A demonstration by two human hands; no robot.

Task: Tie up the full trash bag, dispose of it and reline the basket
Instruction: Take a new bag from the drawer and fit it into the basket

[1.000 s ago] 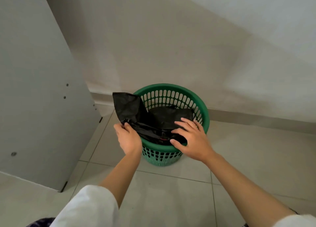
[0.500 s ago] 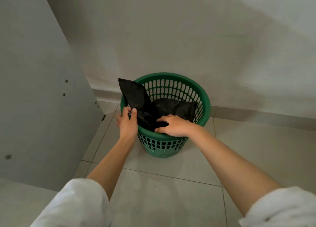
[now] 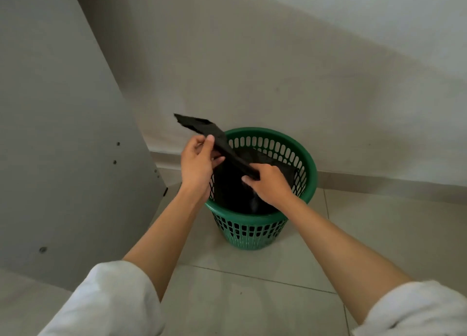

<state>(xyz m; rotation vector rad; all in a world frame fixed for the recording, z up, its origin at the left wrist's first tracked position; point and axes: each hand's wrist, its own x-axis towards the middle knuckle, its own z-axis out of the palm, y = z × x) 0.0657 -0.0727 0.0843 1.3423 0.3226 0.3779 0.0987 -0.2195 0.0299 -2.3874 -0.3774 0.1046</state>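
2 hands pinch crinkly black plastic bag (image 3: 227, 148) over perforated green basket (image 3: 307, 168).

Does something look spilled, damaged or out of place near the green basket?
Nothing is spilled or damaged. Only the black bag is not fitted yet: left hand and right hand hold it, partly inside the green basket, one corner sticking up.

A home corner: tiled floor (image 3: 252, 305), plain wall (image 3: 252, 70), green wastebasket (image 3: 255, 234).
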